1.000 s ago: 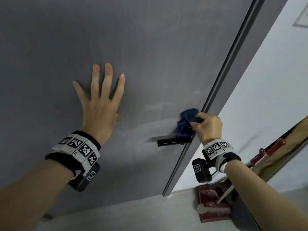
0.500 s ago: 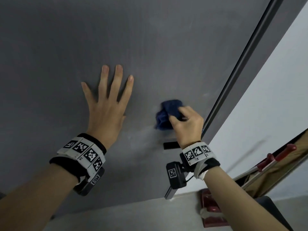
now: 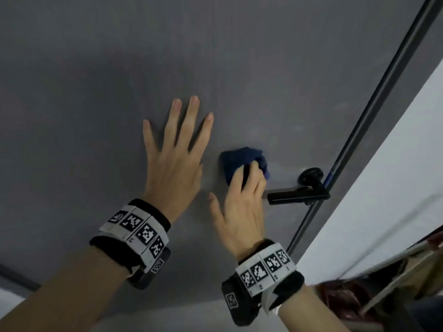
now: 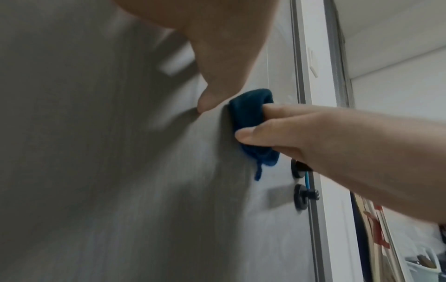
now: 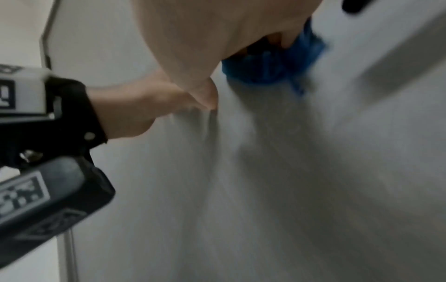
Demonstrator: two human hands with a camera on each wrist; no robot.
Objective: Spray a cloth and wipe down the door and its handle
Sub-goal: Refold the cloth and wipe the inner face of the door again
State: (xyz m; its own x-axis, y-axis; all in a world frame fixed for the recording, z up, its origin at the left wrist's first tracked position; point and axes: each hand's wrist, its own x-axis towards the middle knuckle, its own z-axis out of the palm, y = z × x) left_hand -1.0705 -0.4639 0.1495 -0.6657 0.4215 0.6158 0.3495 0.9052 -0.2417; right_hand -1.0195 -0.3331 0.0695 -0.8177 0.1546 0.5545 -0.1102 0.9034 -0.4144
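The right hand (image 3: 239, 207) presses a bunched dark blue cloth (image 3: 236, 161) against the grey door (image 3: 119, 68). Its fingers are bent over the wad; in the left wrist view the thumb sits under it and a finger (image 4: 284, 110) pushes into its upper fold, so the cloth (image 4: 251, 118) is pinched between them as well as pushed flat to the panel. A loose strand of the fabric hangs below the wad. From the right wrist view the cloth (image 5: 272, 64) bulges out under the curled fingers, though that picture is blurred.

The left hand (image 3: 175, 164) lies flat on the door just beside the right one, fingers straight and spread, palm against the surface, holding nothing.

The cloth sits on the door face between the left hand and the black lever handle (image 3: 297, 194), close to the handle but apart from it. The lever points toward the right hand, its round rose (image 3: 310, 174) above, next to the door's dark edge strip (image 3: 374, 97).

Past the edge stands a white wall (image 3: 383, 200). At the lower right, red items (image 3: 340, 300) lean by the wall, too blurred to name.
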